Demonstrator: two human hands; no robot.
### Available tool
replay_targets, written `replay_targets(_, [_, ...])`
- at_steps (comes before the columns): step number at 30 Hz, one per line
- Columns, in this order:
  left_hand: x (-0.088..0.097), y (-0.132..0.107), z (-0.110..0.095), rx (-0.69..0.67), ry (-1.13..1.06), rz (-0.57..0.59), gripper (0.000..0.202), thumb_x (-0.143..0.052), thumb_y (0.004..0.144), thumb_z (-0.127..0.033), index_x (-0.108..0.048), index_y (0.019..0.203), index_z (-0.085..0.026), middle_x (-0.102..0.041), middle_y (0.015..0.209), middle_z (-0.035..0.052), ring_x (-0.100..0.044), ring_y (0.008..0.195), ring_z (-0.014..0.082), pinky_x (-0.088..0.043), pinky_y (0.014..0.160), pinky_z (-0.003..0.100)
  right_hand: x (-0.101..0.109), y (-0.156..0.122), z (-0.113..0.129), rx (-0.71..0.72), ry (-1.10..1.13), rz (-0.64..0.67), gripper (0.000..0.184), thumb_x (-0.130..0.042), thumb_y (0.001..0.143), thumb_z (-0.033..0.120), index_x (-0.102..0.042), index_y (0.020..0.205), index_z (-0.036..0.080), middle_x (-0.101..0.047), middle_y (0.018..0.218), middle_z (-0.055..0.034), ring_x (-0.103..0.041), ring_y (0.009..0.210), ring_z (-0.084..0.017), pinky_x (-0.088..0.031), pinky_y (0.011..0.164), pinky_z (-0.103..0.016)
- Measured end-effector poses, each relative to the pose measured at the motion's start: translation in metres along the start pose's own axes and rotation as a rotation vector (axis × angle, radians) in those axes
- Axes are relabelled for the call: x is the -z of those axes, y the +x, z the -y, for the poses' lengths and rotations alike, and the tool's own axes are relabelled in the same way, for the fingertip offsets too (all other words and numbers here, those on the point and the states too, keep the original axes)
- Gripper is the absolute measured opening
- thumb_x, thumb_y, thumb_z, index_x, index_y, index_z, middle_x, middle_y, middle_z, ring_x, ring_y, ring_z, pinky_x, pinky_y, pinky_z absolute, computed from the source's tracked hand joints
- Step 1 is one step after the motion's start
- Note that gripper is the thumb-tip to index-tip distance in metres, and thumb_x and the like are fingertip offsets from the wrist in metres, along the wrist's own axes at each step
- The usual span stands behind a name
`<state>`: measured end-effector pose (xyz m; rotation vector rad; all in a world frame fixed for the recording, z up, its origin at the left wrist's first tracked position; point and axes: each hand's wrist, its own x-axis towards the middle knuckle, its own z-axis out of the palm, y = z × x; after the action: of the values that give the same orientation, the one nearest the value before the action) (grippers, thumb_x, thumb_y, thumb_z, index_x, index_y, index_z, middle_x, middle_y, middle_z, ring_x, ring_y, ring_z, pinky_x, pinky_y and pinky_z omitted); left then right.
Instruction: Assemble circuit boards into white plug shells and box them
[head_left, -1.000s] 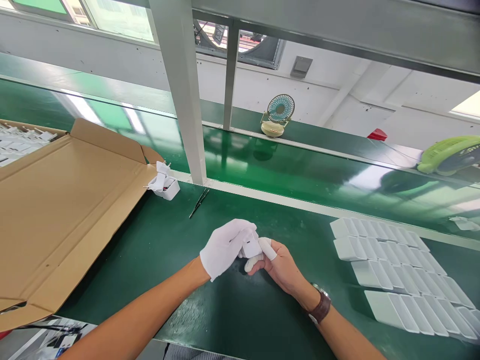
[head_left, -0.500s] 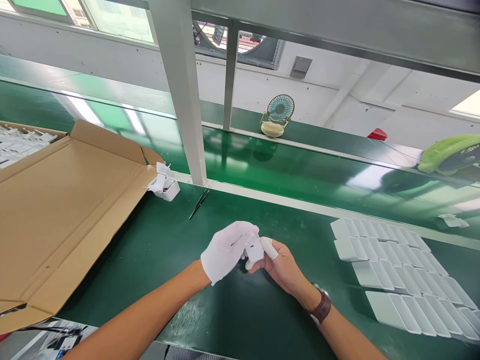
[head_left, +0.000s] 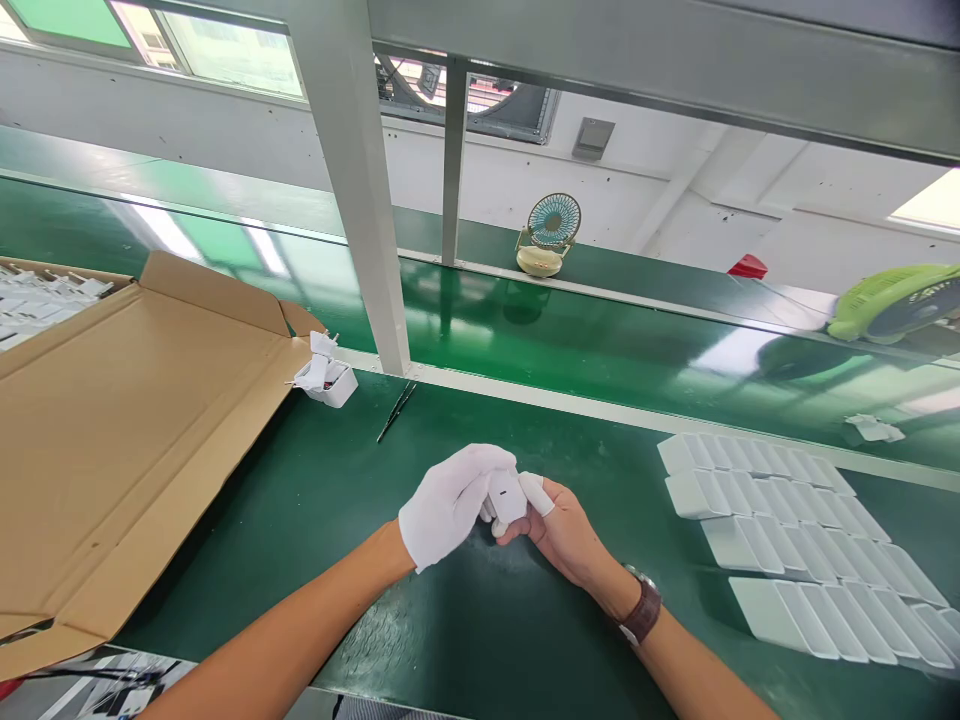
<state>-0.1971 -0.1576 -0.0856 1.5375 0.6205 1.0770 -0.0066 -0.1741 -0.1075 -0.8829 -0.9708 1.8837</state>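
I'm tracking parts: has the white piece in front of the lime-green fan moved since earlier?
Yes: the white piece has moved left, judged against the lime-green fan.

At the centre of the frame, a smooth white fabric glove (head_left: 442, 515) covers the left hand (head_left: 454, 500). A white tubular finger cover (head_left: 536, 492) sheathes the thumb of the right hand (head_left: 568, 537); lower right, a dark brown watch strap (head_left: 643, 612) circles that wrist. Grey striped cloth (head_left: 386, 709) shows at the bottom edge.

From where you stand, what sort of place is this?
Probably a factory or workshop: a small white casing is held above the green worktop, tweezers lie on it, and matching white parts sit in rows at the right.
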Motion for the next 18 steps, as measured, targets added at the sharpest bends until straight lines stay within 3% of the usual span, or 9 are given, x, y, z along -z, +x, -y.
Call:
replay_targets(8, [0.000, 0.000, 0.000, -0.012, 0.014, 0.007, 0.032, -0.043, 0.106, -0.036, -0.058, 0.131, -0.021, -0.070, 0.081, 0.0043, -0.064, 0.073, 0.0162, -0.054, 0.067, 0.032, 0.000, 0.000, -0.001, -0.001, 0.015, 0.004, 0.042, -0.058, 0.099, 0.054, -0.070, 0.093, 0.014, -0.071, 0.081, -0.0084, -0.069, 0.069, -0.019, -0.061, 0.071, -0.039])
replay_targets(12, [0.001, -0.001, -0.001, -0.001, 0.175, -0.029, 0.031, -0.041, 0.106, -0.031, -0.061, 0.128, -0.022, -0.072, 0.101, 0.0077, -0.066, 0.088, 0.0174, -0.056, 0.076, 0.034, 0.000, 0.000, 0.001, 0.032, -0.033, -0.060, 0.041, -0.061, 0.096, 0.055, -0.072, 0.099, 0.016, -0.073, 0.089, -0.0094, -0.069, 0.075, -0.022, -0.060, 0.072, -0.041])
replay_targets(15, [-0.002, 0.000, -0.002, 0.103, 0.329, -0.113, 0.019, -0.054, 0.099, -0.027, -0.064, 0.115, -0.024, -0.069, 0.117, 0.0067, -0.067, 0.100, 0.0194, -0.057, 0.086, 0.036, 0.005, -0.002, 0.004, 0.222, -0.308, -0.280, 0.034, -0.071, 0.090, 0.051, -0.074, 0.109, 0.023, -0.074, 0.104, -0.0083, -0.069, 0.089, -0.025, -0.059, 0.083, -0.044])
replay_targets(18, [-0.004, 0.004, -0.001, 0.250, 0.428, -0.141, 0.030, -0.066, 0.088, -0.022, -0.061, 0.117, -0.026, -0.071, 0.105, 0.0020, -0.067, 0.094, 0.0198, -0.056, 0.082, 0.035, 0.013, -0.006, 0.006, 0.423, -0.735, -0.360, 0.034, -0.077, 0.087, 0.041, -0.073, 0.118, 0.030, -0.071, 0.116, -0.0072, -0.066, 0.104, -0.028, -0.054, 0.096, -0.046])
